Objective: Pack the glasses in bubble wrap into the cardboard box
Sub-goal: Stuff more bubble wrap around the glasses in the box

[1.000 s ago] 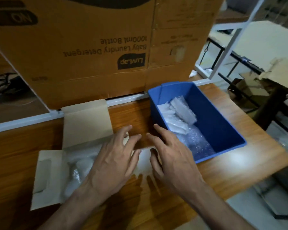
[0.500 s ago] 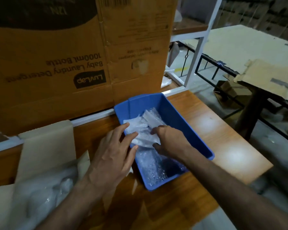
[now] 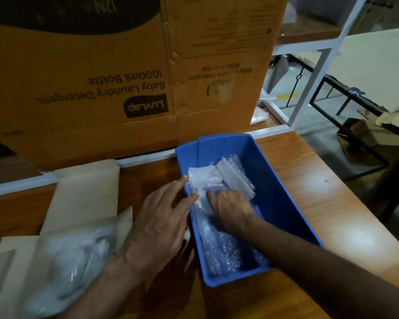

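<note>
A blue plastic bin (image 3: pixel 283 194) stands on the wooden table and holds several bubble-wrapped bundles (image 3: pixel 230 176), with more bubble wrap (image 3: pixel 221 252) along its bottom. My right hand (image 3: pixel 230 208) is inside the bin, fingers curled on a white bundle. My left hand (image 3: pixel 164 215) lies over the bin's left rim, its straight fingertips touching the same bundle. An open small cardboard box (image 3: pixel 83 194) sits at the left with wrapped items (image 3: pixel 74 261) inside.
A large brown detergent carton (image 3: pixel 124 77) stands behind the table. A white metal frame (image 3: pixel 309 88) and a cluttered table (image 3: pixel 378 65) lie to the right. The table edge (image 3: pixel 366 203) runs close to the bin's right side.
Both hands left the small box and moved right to the blue bin. The right hand went in and closed on a bundle; the view swung right.
</note>
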`<move>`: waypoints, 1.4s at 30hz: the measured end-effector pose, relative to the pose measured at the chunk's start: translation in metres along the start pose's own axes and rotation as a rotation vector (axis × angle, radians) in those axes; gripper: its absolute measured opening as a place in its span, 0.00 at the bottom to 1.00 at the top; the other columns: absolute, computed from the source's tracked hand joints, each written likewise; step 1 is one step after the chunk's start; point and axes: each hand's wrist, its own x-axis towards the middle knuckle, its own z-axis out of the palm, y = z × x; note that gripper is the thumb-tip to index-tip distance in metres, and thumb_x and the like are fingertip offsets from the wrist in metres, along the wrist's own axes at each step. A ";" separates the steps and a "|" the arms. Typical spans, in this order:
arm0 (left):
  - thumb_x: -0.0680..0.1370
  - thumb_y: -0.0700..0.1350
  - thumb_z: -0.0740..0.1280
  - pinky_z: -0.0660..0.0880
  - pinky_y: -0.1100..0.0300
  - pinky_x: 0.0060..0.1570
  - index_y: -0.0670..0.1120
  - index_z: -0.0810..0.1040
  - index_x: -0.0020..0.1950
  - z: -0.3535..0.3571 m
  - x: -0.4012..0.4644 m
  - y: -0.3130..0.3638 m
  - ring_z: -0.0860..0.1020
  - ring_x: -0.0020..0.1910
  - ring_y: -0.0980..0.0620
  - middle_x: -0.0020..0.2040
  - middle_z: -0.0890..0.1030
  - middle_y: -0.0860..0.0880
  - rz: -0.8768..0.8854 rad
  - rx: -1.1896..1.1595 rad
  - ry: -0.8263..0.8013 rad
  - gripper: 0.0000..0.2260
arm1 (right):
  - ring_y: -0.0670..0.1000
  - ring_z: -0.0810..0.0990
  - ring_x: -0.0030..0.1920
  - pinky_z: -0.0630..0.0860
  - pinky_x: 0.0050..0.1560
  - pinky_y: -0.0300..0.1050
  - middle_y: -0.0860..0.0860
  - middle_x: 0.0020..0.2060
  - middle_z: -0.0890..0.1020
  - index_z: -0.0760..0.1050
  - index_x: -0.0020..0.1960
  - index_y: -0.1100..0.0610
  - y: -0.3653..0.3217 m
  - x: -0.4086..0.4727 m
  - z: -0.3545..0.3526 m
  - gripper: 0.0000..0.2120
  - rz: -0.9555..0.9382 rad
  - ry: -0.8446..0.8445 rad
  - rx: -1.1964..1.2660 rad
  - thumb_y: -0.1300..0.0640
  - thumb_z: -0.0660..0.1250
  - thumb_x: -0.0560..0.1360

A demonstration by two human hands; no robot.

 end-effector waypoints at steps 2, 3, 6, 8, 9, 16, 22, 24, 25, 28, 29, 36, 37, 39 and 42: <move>0.81 0.45 0.61 0.67 0.48 0.71 0.50 0.73 0.75 0.001 -0.003 0.000 0.65 0.77 0.45 0.80 0.63 0.46 -0.007 -0.009 0.012 0.22 | 0.56 0.82 0.53 0.76 0.47 0.46 0.55 0.57 0.79 0.63 0.69 0.58 -0.003 0.001 0.002 0.20 -0.025 -0.015 -0.017 0.52 0.62 0.81; 0.81 0.45 0.60 0.67 0.48 0.71 0.50 0.72 0.76 0.001 -0.005 0.000 0.65 0.77 0.45 0.80 0.63 0.46 -0.013 -0.010 0.015 0.22 | 0.56 0.82 0.52 0.78 0.48 0.48 0.55 0.56 0.79 0.64 0.69 0.57 -0.003 0.001 0.001 0.18 -0.034 -0.023 -0.032 0.54 0.62 0.81; 0.81 0.44 0.60 0.67 0.46 0.72 0.52 0.68 0.79 0.000 -0.021 -0.003 0.63 0.78 0.46 0.82 0.59 0.47 -0.045 0.007 -0.015 0.24 | 0.54 0.81 0.50 0.76 0.44 0.47 0.54 0.54 0.79 0.64 0.67 0.57 -0.001 -0.003 -0.006 0.16 -0.045 -0.005 -0.064 0.57 0.62 0.81; 0.81 0.44 0.60 0.67 0.43 0.72 0.52 0.67 0.79 -0.003 -0.033 -0.008 0.62 0.78 0.45 0.82 0.58 0.47 -0.064 0.007 -0.025 0.25 | 0.55 0.80 0.53 0.71 0.43 0.47 0.55 0.56 0.77 0.64 0.67 0.55 0.001 -0.011 -0.012 0.18 -0.038 0.046 -0.053 0.59 0.64 0.80; 0.81 0.44 0.60 0.67 0.43 0.71 0.52 0.67 0.79 -0.005 -0.039 -0.010 0.62 0.78 0.45 0.82 0.58 0.47 -0.074 0.007 -0.027 0.25 | 0.56 0.79 0.54 0.70 0.45 0.48 0.55 0.57 0.76 0.64 0.67 0.54 0.002 -0.016 -0.016 0.19 -0.028 0.074 -0.026 0.60 0.65 0.78; 0.80 0.45 0.65 0.64 0.48 0.71 0.54 0.65 0.80 -0.024 -0.082 -0.049 0.62 0.78 0.46 0.82 0.58 0.47 -0.119 0.047 -0.047 0.28 | 0.59 0.80 0.51 0.80 0.44 0.53 0.63 0.68 0.73 0.73 0.72 0.53 0.000 -0.073 -0.050 0.32 0.138 0.475 0.274 0.65 0.75 0.69; 0.80 0.47 0.65 0.64 0.47 0.69 0.54 0.65 0.80 -0.048 -0.128 -0.091 0.64 0.76 0.45 0.81 0.62 0.46 -0.203 0.073 -0.047 0.28 | 0.59 0.79 0.51 0.76 0.43 0.51 0.61 0.59 0.79 0.78 0.69 0.57 -0.061 -0.089 -0.091 0.28 0.106 0.773 0.387 0.66 0.74 0.69; 0.80 0.44 0.66 0.63 0.49 0.71 0.54 0.66 0.79 -0.053 -0.146 -0.105 0.64 0.76 0.46 0.80 0.62 0.46 -0.233 0.094 -0.053 0.27 | 0.58 0.78 0.54 0.76 0.49 0.53 0.57 0.57 0.80 0.78 0.69 0.57 -0.093 -0.082 -0.104 0.26 0.078 0.737 0.459 0.63 0.73 0.70; 0.80 0.45 0.64 0.63 0.49 0.71 0.54 0.68 0.78 -0.056 -0.156 -0.111 0.64 0.76 0.46 0.79 0.64 0.46 -0.245 0.104 -0.054 0.25 | 0.57 0.77 0.54 0.75 0.50 0.53 0.54 0.56 0.81 0.78 0.68 0.55 -0.111 -0.076 -0.110 0.25 0.081 0.713 0.502 0.61 0.72 0.71; 0.82 0.47 0.61 0.68 0.46 0.72 0.54 0.73 0.73 -0.064 -0.185 -0.133 0.66 0.75 0.47 0.76 0.69 0.47 -0.290 0.070 -0.055 0.19 | 0.51 0.76 0.52 0.73 0.49 0.50 0.46 0.52 0.81 0.79 0.63 0.49 -0.167 -0.058 -0.124 0.18 0.108 0.632 0.660 0.57 0.70 0.73; 0.83 0.47 0.61 0.68 0.46 0.72 0.53 0.74 0.71 -0.066 -0.195 -0.140 0.66 0.75 0.48 0.75 0.70 0.48 -0.304 0.058 -0.058 0.17 | 0.48 0.75 0.51 0.73 0.49 0.48 0.44 0.52 0.81 0.79 0.62 0.48 -0.185 -0.052 -0.126 0.16 0.120 0.590 0.717 0.56 0.70 0.75; 0.81 0.55 0.58 0.67 0.44 0.71 0.52 0.80 0.66 -0.076 -0.238 -0.182 0.69 0.72 0.47 0.73 0.74 0.48 -0.346 0.134 -0.124 0.19 | 0.42 0.76 0.48 0.79 0.45 0.37 0.44 0.60 0.73 0.76 0.61 0.49 -0.285 -0.014 -0.119 0.10 0.187 0.324 0.933 0.49 0.63 0.81; 0.81 0.56 0.57 0.67 0.44 0.72 0.51 0.79 0.68 -0.077 -0.241 -0.185 0.69 0.73 0.47 0.74 0.73 0.48 -0.344 0.163 -0.134 0.21 | 0.41 0.75 0.49 0.76 0.45 0.34 0.45 0.63 0.72 0.74 0.66 0.47 -0.294 -0.011 -0.119 0.14 0.180 0.289 0.909 0.49 0.63 0.82; 0.81 0.58 0.56 0.63 0.44 0.75 0.50 0.74 0.74 -0.077 -0.244 -0.190 0.68 0.75 0.46 0.77 0.70 0.46 -0.342 0.204 -0.154 0.24 | 0.41 0.74 0.52 0.73 0.45 0.31 0.46 0.69 0.68 0.65 0.74 0.44 -0.309 -0.007 -0.120 0.21 0.144 0.229 0.856 0.50 0.62 0.82; 0.82 0.59 0.55 0.61 0.42 0.76 0.48 0.65 0.79 -0.076 -0.248 -0.197 0.66 0.77 0.44 0.79 0.66 0.44 -0.328 0.229 -0.154 0.28 | 0.45 0.76 0.60 0.78 0.50 0.37 0.46 0.73 0.64 0.58 0.76 0.41 -0.325 -0.001 -0.119 0.26 0.099 0.172 0.804 0.50 0.63 0.82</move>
